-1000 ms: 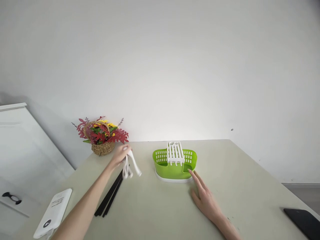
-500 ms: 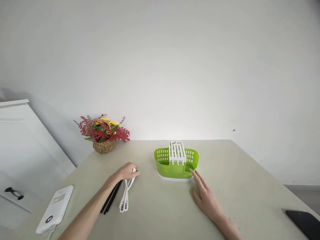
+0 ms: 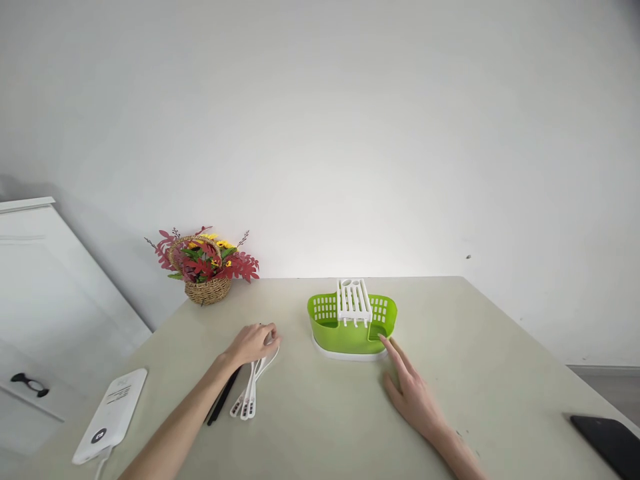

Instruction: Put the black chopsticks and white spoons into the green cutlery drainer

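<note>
My left hand [image 3: 253, 343] is closed over the upper ends of several white spoons [image 3: 250, 392]. Their handles fan out toward me on the table; the bowls are mostly hidden under my fingers. Black chopsticks [image 3: 223, 398] lie just left of the spoons, partly beneath my wrist. In the middle stands a green cutlery basket [image 3: 340, 341] on a white base, with a white slotted rack [image 3: 354, 301] across its top. My right hand [image 3: 413, 392] is open, its fingers stretched out and the fingertips at the basket's front right side.
A wicker basket of artificial flowers [image 3: 207, 291] stands at the back left. On the left lies a white power bank [image 3: 111, 413] with a cable, and a black phone [image 3: 607, 440] is near the right edge. A white cabinet [image 3: 50, 287] adjoins the table's left.
The spoon handles have spread apart, one swinging left over the chopsticks' side. My left hand has shifted slightly over the spoons. My right hand stays at the basket.
</note>
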Demonstrator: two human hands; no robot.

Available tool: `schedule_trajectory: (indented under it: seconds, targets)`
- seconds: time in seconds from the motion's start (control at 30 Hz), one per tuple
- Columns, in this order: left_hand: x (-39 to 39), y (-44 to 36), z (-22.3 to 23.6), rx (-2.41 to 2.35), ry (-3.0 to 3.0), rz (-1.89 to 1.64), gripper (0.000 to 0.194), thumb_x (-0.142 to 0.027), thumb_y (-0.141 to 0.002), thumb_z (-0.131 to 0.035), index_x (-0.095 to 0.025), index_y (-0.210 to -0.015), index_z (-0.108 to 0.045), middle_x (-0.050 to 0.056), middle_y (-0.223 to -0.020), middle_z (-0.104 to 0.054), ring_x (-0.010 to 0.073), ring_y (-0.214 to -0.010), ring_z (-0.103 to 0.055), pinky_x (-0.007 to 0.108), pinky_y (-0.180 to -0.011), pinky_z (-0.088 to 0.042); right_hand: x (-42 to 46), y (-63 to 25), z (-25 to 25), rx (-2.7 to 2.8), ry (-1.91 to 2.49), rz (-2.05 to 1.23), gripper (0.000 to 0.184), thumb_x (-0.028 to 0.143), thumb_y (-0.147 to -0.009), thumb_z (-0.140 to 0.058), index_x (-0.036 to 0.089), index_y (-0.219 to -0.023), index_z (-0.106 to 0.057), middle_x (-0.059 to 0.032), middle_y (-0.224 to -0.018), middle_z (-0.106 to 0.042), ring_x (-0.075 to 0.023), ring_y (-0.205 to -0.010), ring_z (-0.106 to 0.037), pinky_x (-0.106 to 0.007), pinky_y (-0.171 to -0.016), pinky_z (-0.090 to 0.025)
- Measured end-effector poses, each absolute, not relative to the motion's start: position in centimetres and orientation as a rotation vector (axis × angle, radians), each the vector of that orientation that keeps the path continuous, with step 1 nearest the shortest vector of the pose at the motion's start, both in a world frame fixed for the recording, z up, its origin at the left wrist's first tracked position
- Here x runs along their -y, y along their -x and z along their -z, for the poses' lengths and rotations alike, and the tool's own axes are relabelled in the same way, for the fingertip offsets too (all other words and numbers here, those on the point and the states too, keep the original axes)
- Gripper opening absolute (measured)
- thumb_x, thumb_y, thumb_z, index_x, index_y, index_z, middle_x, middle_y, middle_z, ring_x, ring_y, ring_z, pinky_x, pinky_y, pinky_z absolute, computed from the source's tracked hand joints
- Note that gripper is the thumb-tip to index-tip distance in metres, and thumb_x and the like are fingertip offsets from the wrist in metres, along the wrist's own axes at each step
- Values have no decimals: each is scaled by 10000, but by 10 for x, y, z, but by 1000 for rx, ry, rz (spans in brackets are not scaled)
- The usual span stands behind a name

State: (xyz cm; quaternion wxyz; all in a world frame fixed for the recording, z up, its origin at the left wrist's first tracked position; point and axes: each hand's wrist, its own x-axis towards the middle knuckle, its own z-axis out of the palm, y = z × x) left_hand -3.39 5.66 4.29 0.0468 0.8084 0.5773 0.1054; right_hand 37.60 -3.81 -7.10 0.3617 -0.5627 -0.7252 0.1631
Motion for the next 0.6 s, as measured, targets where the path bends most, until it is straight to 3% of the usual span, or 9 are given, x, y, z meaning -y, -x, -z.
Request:
schedule_trajectory:
  seconds: [0.1, 0.2, 0.37, 0.53, 0.6]
  targets:
    - [-56, 31, -48, -1722, -2538, -386, 272, -468, -915, -527, -254, -823, -667, 27, -746, -713, 204, -663, -626, 305, -713, -438, 38, -376, 70, 1861, 1458, -440, 695, 263, -1019, -381, 426, -1647, -132, -15, -1709, -256, -253, -1527, -356, -458, -1169, -428]
    - [-59, 23, -55, -1706, -2618, -544, 318, -418, -989, -441, -233, -850, -659, 75, -878, -726, 247, -848, -655, 364, -874, -453, 38, -376, 71, 1860, 1455, -440, 690, 267, -1018, -381, 426, -1645, -139, -10, -1710, -249, -253, -1518, -371, -455, -1172, -422]
    - [-69, -19, -77, -1703, -2667, -889, 306, -348, -1054, -347, -215, -1027, -621, 108, -1086, -685, 265, -1084, -607, 435, -1026, -422, 37, -376, 72, 1862, 1469, -434, 699, 262, -1015, -386, 434, -1645, -137, -12, -1709, -259, -257, -1485, -427, -447, -1135, -462]
    - [-54, -108, -124, -1409, -2512, -1553, 174, -280, -1035, -443, -227, -1163, -548, 101, -1177, -648, 237, -1184, -582, 433, -1072, -443, 37, -376, 72, 1850, 1437, -407, 708, 248, -1006, -405, 431, -1644, -161, -8, -1705, -271, -248, -1501, -404, -436, -1159, -439]
    - [-40, -146, -141, -1309, -2548, -1541, 204, -283, -1013, -490, -230, -1205, -536, 101, -1209, -651, 242, -1215, -579, 446, -1091, -445, 38, -375, 72, 1845, 1423, -417, 701, 250, -1005, -406, 431, -1642, -174, -6, -1704, -273, -245, -1513, -382, -438, -1172, -422]
